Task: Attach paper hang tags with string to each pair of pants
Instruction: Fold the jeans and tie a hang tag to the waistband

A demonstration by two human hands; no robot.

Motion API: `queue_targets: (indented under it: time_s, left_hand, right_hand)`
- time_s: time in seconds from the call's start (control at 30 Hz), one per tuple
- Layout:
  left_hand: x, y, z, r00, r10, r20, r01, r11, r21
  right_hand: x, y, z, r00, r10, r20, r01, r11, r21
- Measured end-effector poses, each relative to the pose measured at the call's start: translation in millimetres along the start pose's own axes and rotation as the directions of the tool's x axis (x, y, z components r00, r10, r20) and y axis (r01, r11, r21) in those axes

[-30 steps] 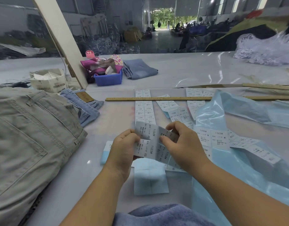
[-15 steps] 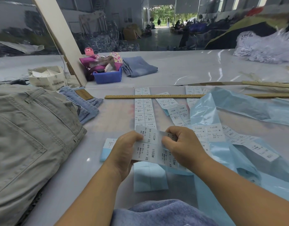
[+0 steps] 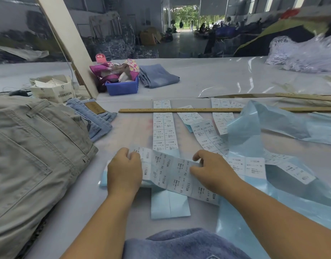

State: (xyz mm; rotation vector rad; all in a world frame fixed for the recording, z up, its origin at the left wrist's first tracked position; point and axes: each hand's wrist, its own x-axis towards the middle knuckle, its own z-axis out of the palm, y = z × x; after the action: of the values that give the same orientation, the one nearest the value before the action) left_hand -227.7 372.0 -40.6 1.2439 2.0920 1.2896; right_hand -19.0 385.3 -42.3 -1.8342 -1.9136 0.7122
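- The left hand (image 3: 124,171) and right hand (image 3: 210,170) are each pinching an end of the label strip (image 3: 172,172).
- The strip's long axis is running left to right, sloping toward the near right, above the table (image 3: 71,212).

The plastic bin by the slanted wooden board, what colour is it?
Blue. The plastic bin shows clearly in the head view, holding pink floral cloth.

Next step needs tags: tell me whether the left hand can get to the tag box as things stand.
Probably not right away: the left hand is pinching the label sheet, and the tag box sits far behind the khaki pants.
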Motion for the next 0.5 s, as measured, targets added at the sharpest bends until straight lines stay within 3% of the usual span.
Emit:
queue_targets:
  time_s: [0.07, 0.17, 0.23, 0.3, 0.37, 0.43, 0.5]
  left_hand:
    - [0, -2, -2, 0.997, 0.056, -0.059, -0.047, 0.989, 0.138]
    - [-2, -1, -3, 0.996, 0.085, -0.011, -0.075, 0.922, 0.380]
    - [-5, 1, -1, 0.981, 0.193, 0.010, -0.173, 0.855, 0.490]
    - [-13, 8, 3, 0.907, 0.407, 0.107, -0.412, 0.806, 0.425]
    - [-22, 14, 10, 0.769, 0.532, 0.355, -0.633, 0.711, 0.307]
    - [-29, 16, 16, 0.649, 0.535, 0.540, -0.716, 0.670, 0.198]
    - [-28, 13, 18, 0.640, 0.521, 0.564, -0.708, 0.684, 0.172]
  right_hand:
    - [0, 1, -2, 1.000, 0.024, -0.006, -0.024, 0.999, 0.023]
    - [0, -2, -3, 1.000, -0.016, 0.016, 0.016, 1.000, -0.002]
    - [-1, -5, -4, 0.997, -0.066, 0.034, 0.066, 0.998, 0.022]
    - [-2, -9, -5, 0.993, -0.105, 0.056, 0.099, 0.990, 0.098]
    - [-6, -15, -7, 0.985, -0.151, 0.081, 0.133, 0.973, 0.190]
    - [-9, -21, -9, 0.975, -0.204, 0.090, 0.175, 0.950, 0.258]
    - [-11, -25, -8, 0.968, -0.234, 0.091, 0.205, 0.945, 0.254]
